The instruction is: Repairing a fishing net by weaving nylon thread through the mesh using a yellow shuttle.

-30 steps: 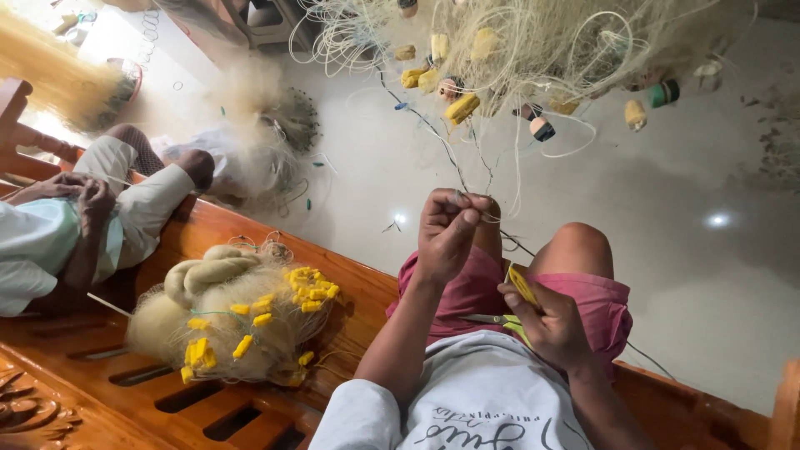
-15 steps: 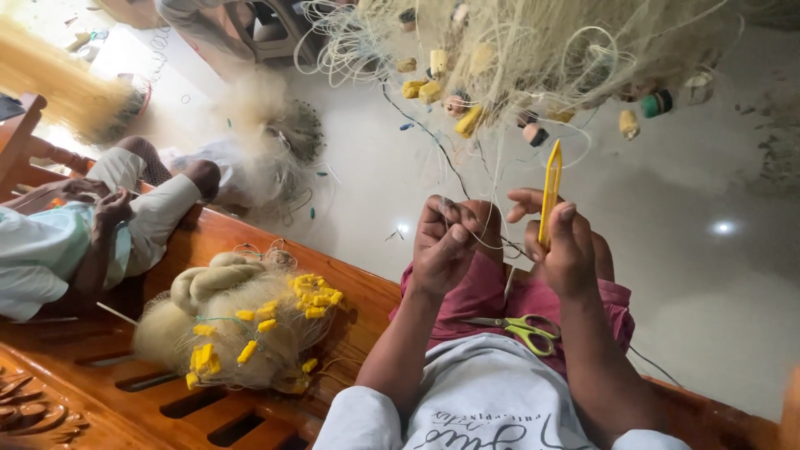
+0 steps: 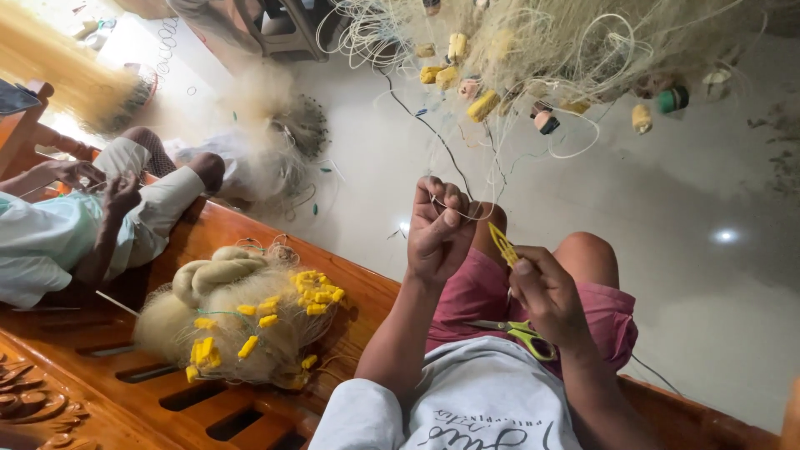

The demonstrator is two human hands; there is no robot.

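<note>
Yellow needle (image 3: 502, 243) mending a fishing net (image 3: 583, 42)
Left hand (image 3: 439, 229) pinches the net's thin line (image 3: 433, 133); right hand (image 3: 546, 296) grips the needle just beside it. A hard tug could snap or tangle it.

netting needle (image 3: 502, 243): yellow
scissors (image 3: 523, 334): yellow-green handles, grey blades
shorts (image 3: 483, 292): pink-red
shirt (image 3: 492, 400): pale grey with dark script
bundled net (image 3: 225, 321): cream, dotted with yellow floats
hanging net (image 3: 583, 42): pale straw; floats yellow, one green, one perhaps pink
bench (image 3: 100, 400): orange-brown carved wood
floor (image 3: 708, 275): glossy grey-white
</note>
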